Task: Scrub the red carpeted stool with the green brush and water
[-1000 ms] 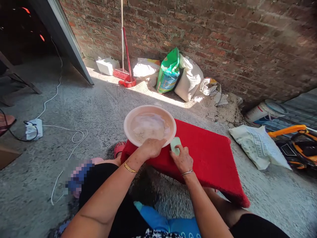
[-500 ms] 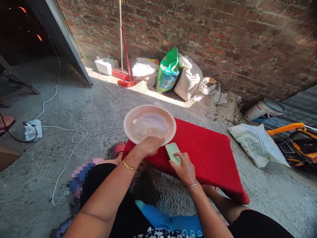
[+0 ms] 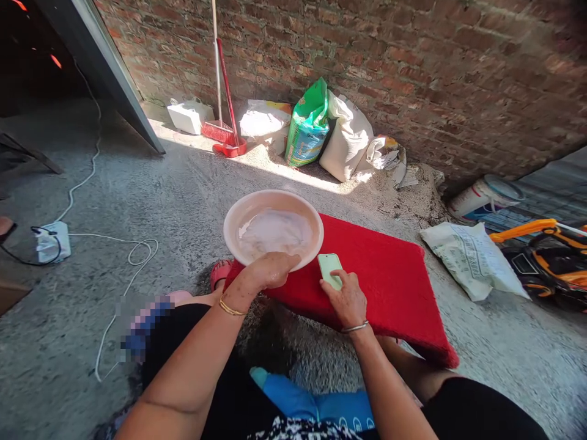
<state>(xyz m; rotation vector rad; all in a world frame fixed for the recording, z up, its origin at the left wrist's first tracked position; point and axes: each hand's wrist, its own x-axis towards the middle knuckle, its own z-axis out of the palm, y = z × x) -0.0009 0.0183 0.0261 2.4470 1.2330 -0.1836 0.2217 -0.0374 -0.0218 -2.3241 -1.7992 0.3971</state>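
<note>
A pale pink basin with cloudy water in it rests on the left end of a bench covered in red plush. My left hand is closed over the basin's near rim, its fingertips partly hidden. Just right of the basin, a pale green phone lies on or just above the red cover; I cannot tell whether they touch. The thumb and fingers of my right hand grip its lower end from both sides.
Filled sacks and a red broom with a dustpan stand along the brick wall. A power strip with a white cord lies on the concrete at left. On the right are a white bag and an orange toy digger.
My right hand has shifted the phone a little to the right and away from me, off the basin's side. My left hand has stayed on the rim. The camera view has moved slightly.
</note>
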